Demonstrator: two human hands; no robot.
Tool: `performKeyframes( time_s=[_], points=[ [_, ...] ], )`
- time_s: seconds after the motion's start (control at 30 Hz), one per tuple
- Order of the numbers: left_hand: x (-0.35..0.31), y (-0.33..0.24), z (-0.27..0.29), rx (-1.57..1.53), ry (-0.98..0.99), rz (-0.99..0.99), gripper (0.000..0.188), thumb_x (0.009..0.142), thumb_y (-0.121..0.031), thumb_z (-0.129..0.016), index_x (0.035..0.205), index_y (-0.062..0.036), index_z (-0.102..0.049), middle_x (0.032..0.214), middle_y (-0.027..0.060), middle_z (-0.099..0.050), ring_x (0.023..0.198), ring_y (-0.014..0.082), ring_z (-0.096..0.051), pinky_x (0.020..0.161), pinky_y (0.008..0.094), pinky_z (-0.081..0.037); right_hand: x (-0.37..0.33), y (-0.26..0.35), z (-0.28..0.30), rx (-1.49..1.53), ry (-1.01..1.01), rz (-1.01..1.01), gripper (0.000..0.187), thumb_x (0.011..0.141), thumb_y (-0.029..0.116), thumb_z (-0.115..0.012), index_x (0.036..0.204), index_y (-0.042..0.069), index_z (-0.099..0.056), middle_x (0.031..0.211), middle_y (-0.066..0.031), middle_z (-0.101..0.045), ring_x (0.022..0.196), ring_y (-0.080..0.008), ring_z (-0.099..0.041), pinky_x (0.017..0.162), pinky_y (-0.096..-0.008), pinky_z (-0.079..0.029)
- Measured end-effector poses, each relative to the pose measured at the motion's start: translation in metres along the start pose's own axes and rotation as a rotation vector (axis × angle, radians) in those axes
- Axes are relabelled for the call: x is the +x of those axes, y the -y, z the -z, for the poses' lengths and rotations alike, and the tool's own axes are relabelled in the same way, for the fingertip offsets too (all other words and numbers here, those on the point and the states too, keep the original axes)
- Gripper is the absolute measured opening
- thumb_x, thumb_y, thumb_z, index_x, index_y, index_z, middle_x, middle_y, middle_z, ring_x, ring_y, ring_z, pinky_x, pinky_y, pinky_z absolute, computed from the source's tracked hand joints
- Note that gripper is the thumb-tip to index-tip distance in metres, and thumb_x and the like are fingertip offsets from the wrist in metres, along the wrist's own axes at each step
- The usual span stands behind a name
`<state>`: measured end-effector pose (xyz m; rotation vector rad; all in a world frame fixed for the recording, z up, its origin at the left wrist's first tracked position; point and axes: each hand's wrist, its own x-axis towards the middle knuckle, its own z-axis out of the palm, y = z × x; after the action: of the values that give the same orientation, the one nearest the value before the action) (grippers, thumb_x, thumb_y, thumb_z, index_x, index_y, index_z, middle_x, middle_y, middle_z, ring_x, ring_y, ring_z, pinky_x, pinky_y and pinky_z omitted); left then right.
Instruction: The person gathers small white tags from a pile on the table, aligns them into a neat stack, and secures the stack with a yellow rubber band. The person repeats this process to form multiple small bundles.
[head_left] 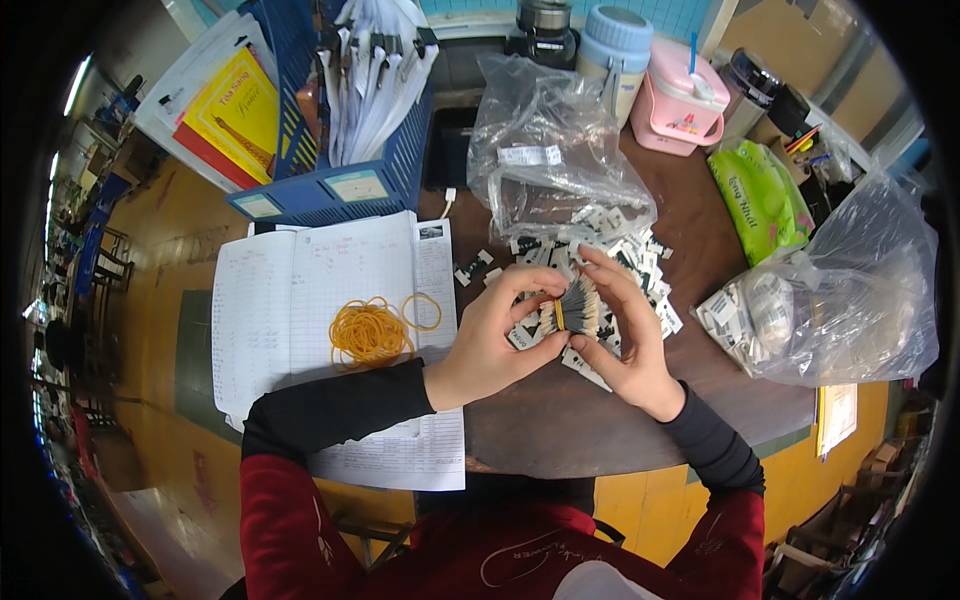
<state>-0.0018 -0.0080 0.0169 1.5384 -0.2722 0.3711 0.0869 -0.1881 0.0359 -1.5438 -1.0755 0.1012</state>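
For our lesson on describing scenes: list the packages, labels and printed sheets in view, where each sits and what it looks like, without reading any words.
Bundle of small tags: in both hands, black-white, yellow band.
Loose tags: scattered behind hands, black-white.
Clear bag: centre back, crumpled, white label.
Clear bag of tags: right, bulging.
Green packet: right back, soft.
Ledger sheets: left, white, ruled.
Yellow-red booklet: far left, sleeved.

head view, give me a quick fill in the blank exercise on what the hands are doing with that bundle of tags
1. Both hands, left hand and right hand, hold one bundle of tags bound by a ____ rubber band.
2. The loose pile of rubber bands lies on the open ____.
3. More loose tags spill from a clear plastic ____ behind the hands.
4. The pink lidded container stands at the table's ____ edge.

Missing words: yellow; ledger; bag; far
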Motion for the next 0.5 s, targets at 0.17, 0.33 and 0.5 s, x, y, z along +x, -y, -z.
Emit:
performKeyframes(
  time_s=[0.17, 0.33, 0.5],
  points=[
    [0.0020, 0.0043, 0.0015, -0.027, 0.017, -0.034, 0.056, 0.083, 0.009, -0.069, 0.130, -0.0033, -0.041, 0.130, 0.0118, -0.050, 0.127, 0.0210, -0.050, 0.110, 0.0396, -0.041, 0.0000, -0.0016, -0.0027, 0.137, -0.002, 0.021, 0.062, 0.077, -0.011, -0.070, 0.135, 0.003, -0.050, 0.135, -0.0140, -0.047, 0.130, -0.0268, -0.048, 0.104, -0.0382, -0.043],
    [0.0050, 0.0033, 0.0028, -0.002, 0.037, -0.206, 0.052, 0.084, 0.005, -0.070, 0.130, -0.0015, -0.045, 0.133, 0.0110, -0.051, 0.126, 0.0198, -0.053, 0.109, 0.0375, -0.045, -0.0045, 0.0032, 0.0057, 0.050, 0.033, -0.035, 0.066, 0.079, -0.011, -0.069, 0.139, 0.001, -0.047, 0.132, -0.0129, -0.050, 0.126, -0.0230, -0.049, 0.105, -0.0361, -0.041],
    [0.0074, -0.0002, 0.0007, -0.122, 0.017, -0.054, 0.058, 0.085, -0.004, -0.076, 0.134, -0.0036, -0.045, 0.139, 0.0101, -0.047, 0.130, 0.0181, -0.049, 0.110, 0.0362, -0.043, -0.0048, -0.0008, 0.0009, 0.180, -0.027, 0.035, 0.050, 0.081, -0.008, -0.071, 0.128, -0.003, -0.057, 0.123, -0.0137, -0.057, 0.115, -0.0205, -0.058, 0.095, -0.0316, -0.052]
  ],
)
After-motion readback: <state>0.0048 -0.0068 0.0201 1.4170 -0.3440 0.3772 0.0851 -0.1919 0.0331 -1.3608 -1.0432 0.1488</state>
